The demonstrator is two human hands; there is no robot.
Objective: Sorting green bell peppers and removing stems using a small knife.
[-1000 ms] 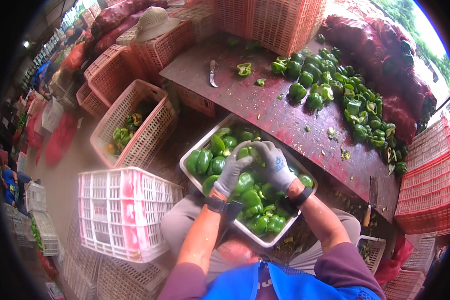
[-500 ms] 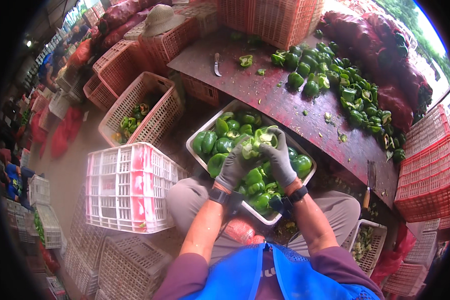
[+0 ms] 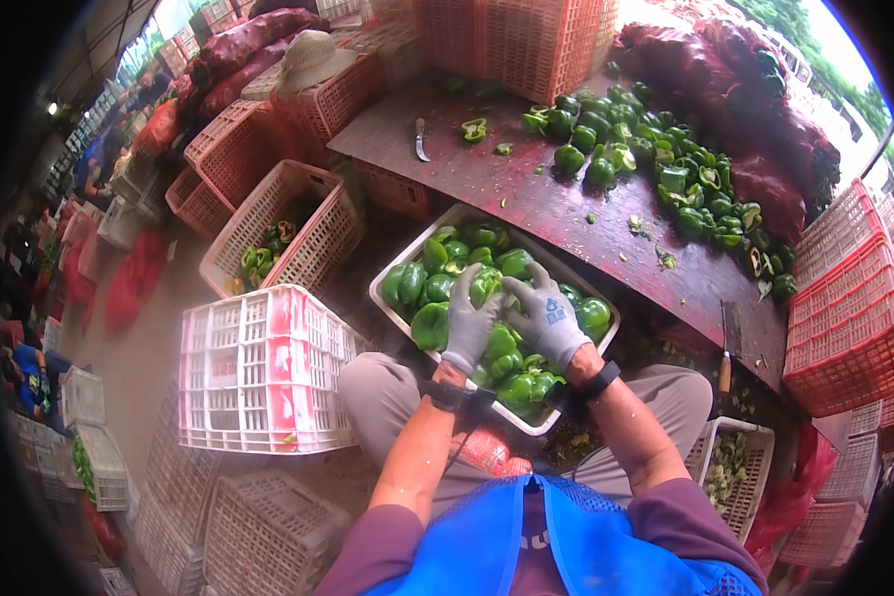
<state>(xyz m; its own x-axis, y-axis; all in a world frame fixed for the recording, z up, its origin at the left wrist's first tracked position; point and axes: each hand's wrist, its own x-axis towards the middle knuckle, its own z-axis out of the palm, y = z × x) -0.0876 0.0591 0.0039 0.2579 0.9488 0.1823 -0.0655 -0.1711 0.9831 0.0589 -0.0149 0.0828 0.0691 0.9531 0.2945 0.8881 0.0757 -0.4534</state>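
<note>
Both my hands, in grey work gloves, are over a white plastic crate filled with green bell peppers. One green bell pepper sits between them at the top of the pile. My left hand curls its fingers around the pepper's left side, thumb toward the middle. From the right, my right hand bends its fingers against the same pepper, its back turned up; its fingertips are partly hidden among the peppers. The crate is tilted between my knees.
A dark tabletop beyond the crate bears a heap of green peppers, a curved knife and a cleaver. A white-red crate and a pinkish crate stand left; scraps fill a small crate right.
My hands have lowered the opened green pepper from above the crate to the pile. The right hand has turned, back upward. The view has shifted slightly.
</note>
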